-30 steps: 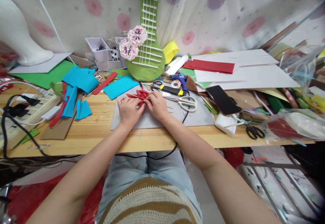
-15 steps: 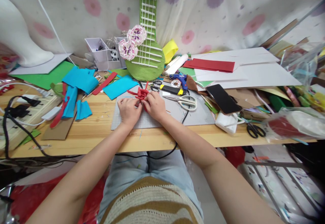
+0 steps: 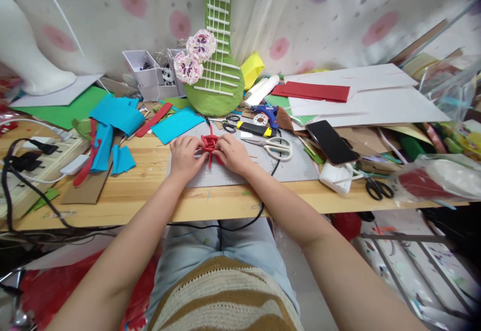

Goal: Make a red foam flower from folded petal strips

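Note:
A small red paper craft piece (image 3: 210,142) with thin strips sticking out lies over the grey cutting mat (image 3: 304,168). My left hand (image 3: 186,155) pinches its left side, thumb and fingertips drawn together. From the other side my right hand (image 3: 233,153) grips it with bent fingers. The fingertips partly cover the piece. Just right of the hands lie white-handled scissors (image 3: 278,148), a yellow and black utility knife (image 3: 256,129) and a blue glue gun (image 3: 268,113). Small black-handled scissors (image 3: 230,123) rest behind the piece.
A green guitar-shaped craft (image 3: 214,98) with paper flowers stands behind the mat. Blue crepe paper (image 3: 116,113) and a power strip (image 3: 41,181) lie left. A phone (image 3: 330,142), black scissors (image 3: 379,189) and white boards (image 3: 376,105) are on the right. A black cable (image 3: 240,228) crosses the table's front edge.
The red piece has been turned between my hands, so a strip now points down toward me. Both hands stay on it, spread slightly farther apart. The view has shifted slightly.

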Tool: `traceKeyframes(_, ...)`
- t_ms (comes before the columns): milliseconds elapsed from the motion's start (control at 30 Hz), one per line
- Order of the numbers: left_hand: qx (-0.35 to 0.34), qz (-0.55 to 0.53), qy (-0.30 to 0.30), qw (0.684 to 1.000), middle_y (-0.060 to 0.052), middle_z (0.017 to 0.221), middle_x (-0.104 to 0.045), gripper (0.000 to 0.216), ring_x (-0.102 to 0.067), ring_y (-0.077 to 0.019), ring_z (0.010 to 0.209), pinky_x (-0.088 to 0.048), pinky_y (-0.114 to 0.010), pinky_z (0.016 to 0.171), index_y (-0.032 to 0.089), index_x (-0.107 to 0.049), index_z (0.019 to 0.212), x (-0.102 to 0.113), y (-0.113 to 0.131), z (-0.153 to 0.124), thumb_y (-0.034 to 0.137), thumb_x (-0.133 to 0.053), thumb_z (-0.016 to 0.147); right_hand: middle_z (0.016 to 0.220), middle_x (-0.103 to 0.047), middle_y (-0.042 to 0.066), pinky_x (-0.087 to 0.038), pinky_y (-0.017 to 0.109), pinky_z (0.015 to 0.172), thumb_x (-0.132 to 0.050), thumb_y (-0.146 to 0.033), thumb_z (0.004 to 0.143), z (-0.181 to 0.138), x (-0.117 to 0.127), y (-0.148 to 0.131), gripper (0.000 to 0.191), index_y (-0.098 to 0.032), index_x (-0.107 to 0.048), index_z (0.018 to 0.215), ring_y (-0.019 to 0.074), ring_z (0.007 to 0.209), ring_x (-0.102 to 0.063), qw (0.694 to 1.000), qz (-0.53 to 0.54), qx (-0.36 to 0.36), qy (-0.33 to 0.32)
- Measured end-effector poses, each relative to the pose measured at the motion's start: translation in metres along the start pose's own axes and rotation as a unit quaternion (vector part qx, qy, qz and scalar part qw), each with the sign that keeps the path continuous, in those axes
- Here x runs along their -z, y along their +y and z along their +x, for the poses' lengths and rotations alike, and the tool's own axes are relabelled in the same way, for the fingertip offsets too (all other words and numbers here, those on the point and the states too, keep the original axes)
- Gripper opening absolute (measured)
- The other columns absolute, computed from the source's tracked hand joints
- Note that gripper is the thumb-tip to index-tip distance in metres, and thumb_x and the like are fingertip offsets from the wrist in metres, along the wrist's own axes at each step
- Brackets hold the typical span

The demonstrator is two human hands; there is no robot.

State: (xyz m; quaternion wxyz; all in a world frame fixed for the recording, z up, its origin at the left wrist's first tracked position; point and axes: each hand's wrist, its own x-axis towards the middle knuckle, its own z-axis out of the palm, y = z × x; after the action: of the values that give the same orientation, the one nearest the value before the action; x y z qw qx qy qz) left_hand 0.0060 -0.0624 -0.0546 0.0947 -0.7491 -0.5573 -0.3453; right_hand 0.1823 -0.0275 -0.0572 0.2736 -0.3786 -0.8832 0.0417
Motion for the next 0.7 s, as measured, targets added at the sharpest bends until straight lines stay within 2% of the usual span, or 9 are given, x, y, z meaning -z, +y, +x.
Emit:
traceKeyframes(133,-0.041,-0.001,-0.022,0.999,-0.001,0.080,-0.066,0.012,-0.054,-0.0213,0.086,-0.031,-0.038,0.083,0.022,-0.057,0.074,-0.0025,-0.0014,0.0005,0.031,-0.064,0.077,0.099,-0.056,0.011,-0.044,0.034,0.080,-0.050,-0.027,0.089,-0.0017,0.0024,0.0019,0.013,-0.016,-0.057,0.087,0.0213,0.093,-0.050,1.000,0.005,0.009,-0.014)
traceKeyframes(300,-0.044,-0.006,-0.002,0.999,-0.001,0.079,-0.067,0.015,-0.055,-0.0207,0.084,-0.031,-0.037,0.081,0.022,-0.059,0.081,-0.0022,-0.0046,0.0012,0.033,-0.067,0.075,0.104,-0.055,0.011,-0.044,0.034,0.080,-0.048,-0.029,0.090,-0.0019,0.0024,0.0025,0.016,-0.016,-0.058,0.089,0.0213,0.097,-0.049,1.000,0.011,0.017,-0.016)
traceKeyframes(500,-0.050,0.006,-0.017,0.999,-0.002,0.072,-0.066,0.021,-0.054,-0.0210,0.083,-0.029,-0.039,0.082,0.023,-0.059,0.066,0.0017,-0.0048,0.0021,0.037,-0.060,0.081,0.106,-0.054,0.011,-0.044,0.034,0.083,-0.046,-0.030,0.091,-0.0025,0.0053,0.0022,0.019,-0.016,-0.059,0.090,0.0204,0.100,-0.048,0.999,0.035,0.012,-0.017)
traceKeyframes(700,-0.061,0.001,-0.045,0.997,-0.002,0.072,-0.067,0.027,-0.054,-0.0205,0.083,-0.029,-0.040,0.084,0.024,-0.061,0.065,0.0030,-0.0044,0.0032,0.041,-0.054,0.084,0.107,-0.051,0.011,-0.044,0.035,0.083,-0.053,-0.027,0.086,-0.0037,0.0093,0.0030,0.011,-0.017,-0.055,0.092,0.0204,0.100,-0.048,0.998,0.060,0.017,-0.006)
